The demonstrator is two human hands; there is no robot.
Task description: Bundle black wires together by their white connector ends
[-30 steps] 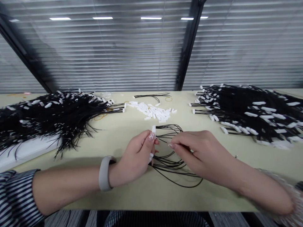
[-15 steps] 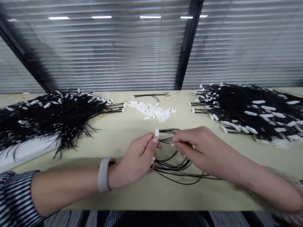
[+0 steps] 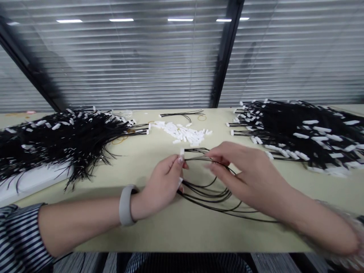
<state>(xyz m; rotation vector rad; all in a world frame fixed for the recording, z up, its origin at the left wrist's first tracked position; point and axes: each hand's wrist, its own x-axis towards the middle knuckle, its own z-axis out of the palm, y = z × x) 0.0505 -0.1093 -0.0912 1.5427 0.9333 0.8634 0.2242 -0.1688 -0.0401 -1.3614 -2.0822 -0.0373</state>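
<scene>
My left hand (image 3: 163, 187) pinches a white plastic connector (image 3: 182, 152) between thumb and fingers. A second white connector (image 3: 180, 182) pokes out lower in the same grip. Black wires (image 3: 210, 197) leave both connectors and loop to the right, some passing beneath my right hand. My right hand (image 3: 244, 170) is closed at the fingertips on a black wire to the right of the upper connector. Its fingertips are slightly smeared, and the wire's end is hidden there.
Loose white connectors (image 3: 184, 133) lie heaped beyond my hands, with a few black wires (image 3: 182, 113) behind them. Large piles of wired connectors stand left (image 3: 82, 132) and right (image 3: 284, 125). A white box-like piece (image 3: 42, 182) sits under the left pile. Window blinds (image 3: 136, 57) rise behind the table.
My left hand and the upper connector have shifted slightly left and toward the far side. My right hand has moved a little up and right, and the wires between the hands have lifted.
</scene>
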